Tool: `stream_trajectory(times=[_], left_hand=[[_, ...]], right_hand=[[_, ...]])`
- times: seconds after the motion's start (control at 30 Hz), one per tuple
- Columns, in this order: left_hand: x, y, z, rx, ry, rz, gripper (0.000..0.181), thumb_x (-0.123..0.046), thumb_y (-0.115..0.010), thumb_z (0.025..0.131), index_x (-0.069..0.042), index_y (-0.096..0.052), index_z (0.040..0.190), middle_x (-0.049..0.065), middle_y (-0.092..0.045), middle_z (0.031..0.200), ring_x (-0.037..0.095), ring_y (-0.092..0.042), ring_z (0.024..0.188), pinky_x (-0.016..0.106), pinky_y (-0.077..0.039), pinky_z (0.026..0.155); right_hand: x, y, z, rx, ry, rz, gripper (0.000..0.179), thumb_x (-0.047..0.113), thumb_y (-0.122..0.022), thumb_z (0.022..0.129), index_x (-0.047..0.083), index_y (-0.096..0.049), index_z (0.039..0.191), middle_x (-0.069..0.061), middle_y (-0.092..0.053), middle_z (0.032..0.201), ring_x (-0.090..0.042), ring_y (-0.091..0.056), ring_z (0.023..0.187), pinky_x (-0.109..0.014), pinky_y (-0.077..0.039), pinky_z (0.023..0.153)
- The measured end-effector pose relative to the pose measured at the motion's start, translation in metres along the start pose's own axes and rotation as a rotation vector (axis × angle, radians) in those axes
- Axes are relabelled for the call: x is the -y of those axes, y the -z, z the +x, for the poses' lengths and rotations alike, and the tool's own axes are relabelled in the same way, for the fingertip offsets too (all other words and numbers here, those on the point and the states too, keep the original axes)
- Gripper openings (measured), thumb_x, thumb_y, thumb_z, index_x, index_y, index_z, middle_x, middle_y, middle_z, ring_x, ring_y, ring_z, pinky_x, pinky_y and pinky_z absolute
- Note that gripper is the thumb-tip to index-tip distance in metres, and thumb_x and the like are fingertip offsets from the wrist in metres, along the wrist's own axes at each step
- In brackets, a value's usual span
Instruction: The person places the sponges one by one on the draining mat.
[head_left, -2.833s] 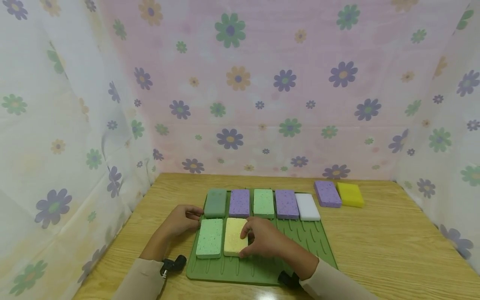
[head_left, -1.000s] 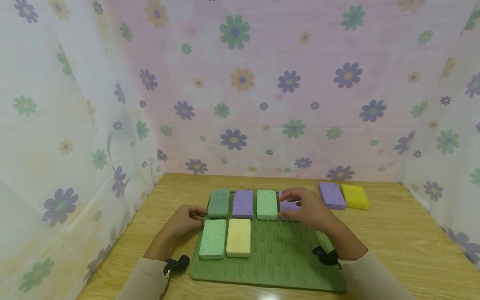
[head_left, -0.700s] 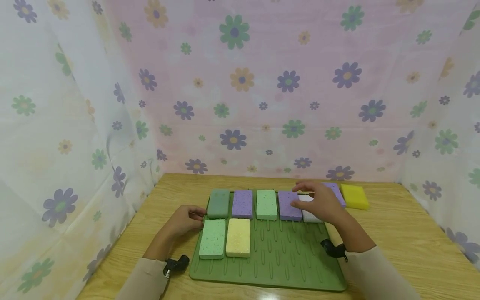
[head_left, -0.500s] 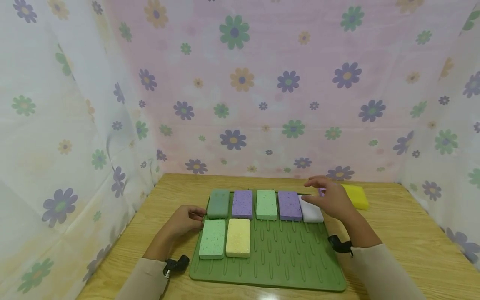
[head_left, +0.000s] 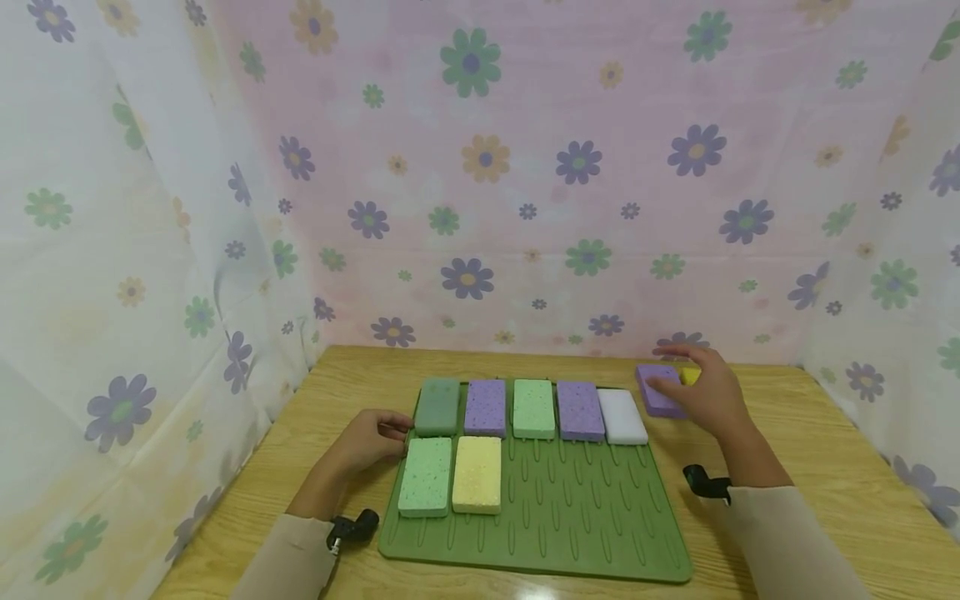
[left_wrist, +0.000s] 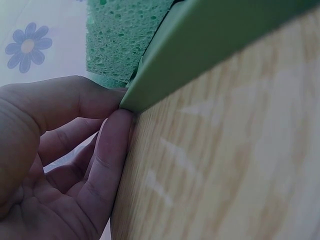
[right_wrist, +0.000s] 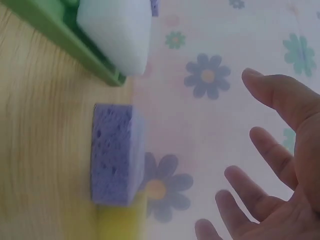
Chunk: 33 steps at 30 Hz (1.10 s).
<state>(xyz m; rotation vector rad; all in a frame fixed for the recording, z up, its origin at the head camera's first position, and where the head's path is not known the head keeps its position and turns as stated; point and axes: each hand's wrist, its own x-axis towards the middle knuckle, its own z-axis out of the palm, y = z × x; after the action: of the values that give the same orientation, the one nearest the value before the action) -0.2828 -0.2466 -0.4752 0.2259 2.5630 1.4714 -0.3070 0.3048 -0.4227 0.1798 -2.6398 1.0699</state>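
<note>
My left hand (head_left: 371,442) pinches the left edge of the ridged green drying mat (head_left: 585,533); thumb and finger meet at its rim in the left wrist view. My right hand (head_left: 708,392), fingers spread and holding nothing, hovers above a purple sponge (head_left: 657,402) lying off the mat. Behind that hand a yellow sponge (head_left: 690,375) is mostly hidden. Along the mat's back row lie a dark green sponge (head_left: 437,407), a purple one, a light green one, another purple one and a white sponge (head_left: 622,417). In front are a light green sponge (head_left: 425,477) and a pale yellow sponge (head_left: 477,475).
The mat lies on a wood-grain table (head_left: 810,500). A flower-patterned cloth (head_left: 525,167) hangs behind the table and on both sides. A black wrist camera (head_left: 356,527) sits at the left cuff, another at the right.
My right hand let go of the pale yellow sponge, then travelled right across the back row to the purple sponge off the mat. The left hand stays at the mat's edge.
</note>
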Motion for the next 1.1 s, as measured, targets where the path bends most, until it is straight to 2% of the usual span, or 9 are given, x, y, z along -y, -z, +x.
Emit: stream_trajectory(times=[0.17,0.27,0.53,0.7,0.8,0.9,0.97,1.03,1.1], left_hand=[[-0.001,0.000,0.000,-0.007,0.009,-0.002,0.038,-0.001,-0.072,0.087,-0.003,-0.072,0.126,0.014,-0.070,0.116,0.022,-0.066,0.099,0.033,-0.062,0.076],[0.000,0.000,0.000,-0.010,0.012,0.003,0.038,-0.002,-0.072,0.088,-0.004,-0.072,0.126,0.013,-0.070,0.116,0.021,-0.066,0.099,0.033,-0.061,0.077],[0.001,0.001,0.000,-0.006,0.007,0.012,0.039,-0.002,-0.072,0.087,-0.003,-0.071,0.126,0.013,-0.070,0.119,0.021,-0.066,0.100,0.034,-0.061,0.078],[0.001,-0.001,0.000,-0.012,-0.002,0.004,0.041,-0.001,-0.072,0.086,-0.002,-0.071,0.127,0.014,-0.070,0.119,0.022,-0.066,0.099,0.036,-0.061,0.077],[0.001,-0.001,0.000,-0.015,-0.003,0.001,0.041,-0.001,-0.072,0.086,-0.001,-0.070,0.127,0.014,-0.070,0.119,0.022,-0.066,0.099,0.037,-0.061,0.077],[0.001,-0.001,0.000,-0.016,-0.002,0.000,0.041,-0.001,-0.071,0.086,-0.001,-0.070,0.128,0.015,-0.070,0.119,0.022,-0.066,0.099,0.037,-0.061,0.077],[0.000,-0.001,0.000,-0.016,-0.003,0.000,0.041,-0.001,-0.071,0.087,-0.001,-0.070,0.128,0.014,-0.069,0.120,0.022,-0.066,0.099,0.037,-0.061,0.077],[0.000,-0.001,0.000,-0.016,-0.005,0.001,0.041,-0.001,-0.071,0.087,0.000,-0.070,0.128,0.014,-0.069,0.119,0.022,-0.066,0.099,0.037,-0.061,0.077],[-0.001,-0.001,0.000,-0.014,-0.008,-0.002,0.041,-0.001,-0.072,0.087,0.000,-0.070,0.128,0.014,-0.070,0.119,0.022,-0.066,0.100,0.037,-0.061,0.077]], right_hand=[[-0.018,0.004,0.000,-0.031,-0.026,-0.033,0.068,0.046,-0.080,0.090,0.013,-0.059,0.145,-0.027,-0.040,0.159,-0.057,-0.032,0.144,-0.081,-0.031,0.103],[-0.028,0.007,0.000,-0.031,-0.051,-0.043,0.069,0.042,-0.079,0.092,0.010,-0.056,0.149,-0.030,-0.033,0.162,-0.062,-0.027,0.144,-0.083,-0.028,0.103],[-0.052,0.015,-0.003,0.033,-0.154,-0.068,0.072,0.045,-0.069,0.099,0.007,-0.047,0.155,-0.033,-0.018,0.166,-0.067,-0.018,0.144,-0.085,-0.023,0.104],[-0.064,0.020,-0.005,0.069,-0.178,-0.052,0.070,0.037,-0.069,0.100,0.005,-0.043,0.157,-0.036,-0.020,0.164,-0.068,-0.018,0.143,-0.085,-0.024,0.104],[-0.070,0.022,-0.007,0.096,-0.189,-0.072,0.072,0.037,-0.069,0.100,0.002,-0.042,0.157,-0.037,-0.023,0.162,-0.067,-0.020,0.142,-0.083,-0.025,0.105],[-0.073,0.025,-0.009,0.141,-0.216,-0.089,0.076,0.042,-0.068,0.100,-0.001,-0.040,0.157,-0.040,-0.020,0.161,-0.068,-0.018,0.141,-0.082,-0.026,0.105],[-0.074,0.025,-0.011,0.167,-0.237,-0.091,0.078,0.044,-0.067,0.100,-0.002,-0.040,0.156,-0.041,-0.020,0.160,-0.068,-0.020,0.140,-0.080,-0.031,0.105],[-0.074,0.026,-0.012,0.184,-0.252,-0.096,0.079,0.047,-0.066,0.100,-0.003,-0.040,0.156,-0.043,-0.020,0.160,-0.065,-0.032,0.135,-0.072,-0.042,0.098],[-0.073,0.027,-0.012,0.191,-0.262,-0.100,0.081,0.049,-0.066,0.099,-0.004,-0.040,0.155,-0.044,-0.021,0.158,-0.059,-0.041,0.127,-0.061,-0.047,0.088]])
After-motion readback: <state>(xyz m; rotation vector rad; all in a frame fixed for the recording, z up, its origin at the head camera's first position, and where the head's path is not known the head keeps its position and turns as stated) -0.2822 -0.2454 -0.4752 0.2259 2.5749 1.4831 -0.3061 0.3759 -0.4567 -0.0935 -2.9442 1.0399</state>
